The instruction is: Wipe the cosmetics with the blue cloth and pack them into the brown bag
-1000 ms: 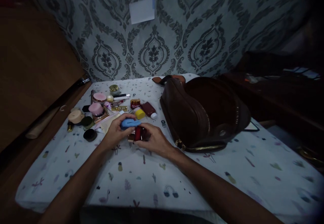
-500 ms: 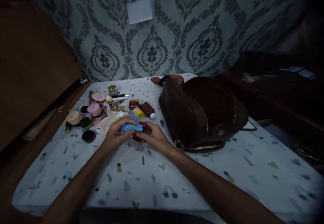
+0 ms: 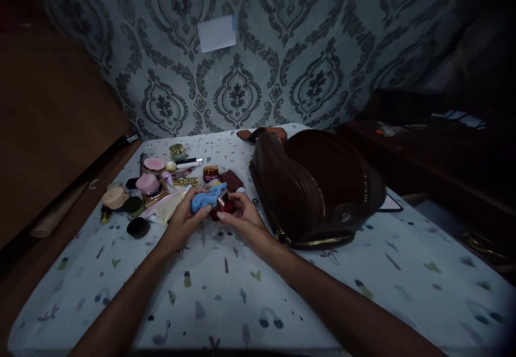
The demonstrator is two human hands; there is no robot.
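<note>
My left hand (image 3: 183, 218) is closed on a crumpled blue cloth (image 3: 205, 198), pressed against a small dark red item (image 3: 224, 207). My right hand (image 3: 242, 217) pinches that red item from the right side. Both hands rest low over the patterned white tablecloth (image 3: 282, 298), just left of a brown leather bag (image 3: 318, 187). Just behind my hands lie a dark red tube (image 3: 233, 180) and a red jar with a gold lid (image 3: 210, 173).
Several cosmetics lie at the left: pink compacts (image 3: 148, 183), a beige round case (image 3: 115, 197), a black round lid (image 3: 137, 227), a cream tube (image 3: 167, 209). A wooden panel (image 3: 52, 126) borders the left. Dark furniture (image 3: 435, 152) stands at the right. A white note (image 3: 216, 33) hangs on the wallpaper.
The blue cloth has been rubbed over the red item and now sits higher, bunched toward its top. My right hand has turned the item a little. The camera tilted down slightly.
</note>
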